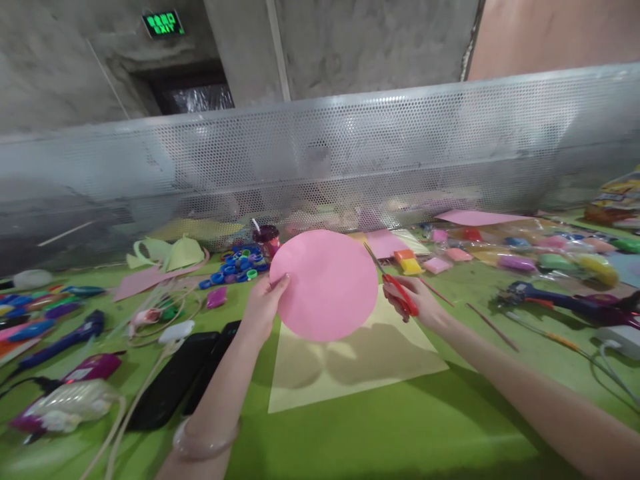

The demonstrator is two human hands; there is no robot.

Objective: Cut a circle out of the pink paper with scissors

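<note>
A round sheet of pink paper (pixel 327 287) is held up over the table, with my left hand (pixel 267 300) pinching its left edge, thumb in front. At the disc's right side my right hand (pixel 413 300) is closed round the red handles of a pair of scissors (pixel 400 293). The blades point up and left, close to the paper's edge; whether they touch it I cannot tell. Below lies a pale yellow sheet (pixel 360 380), shaded by the disc and hands.
Blue bottle caps (pixel 240 263) and a dark cup with a straw (pixel 267 237) are behind the disc. Black phones (pixel 173 380), cables and a hot glue gun (pixel 65 340) lie left. Clay packets (pixel 555 260) and another glue gun (pixel 560 300) lie right. A perforated metal screen (pixel 320 160) stands behind.
</note>
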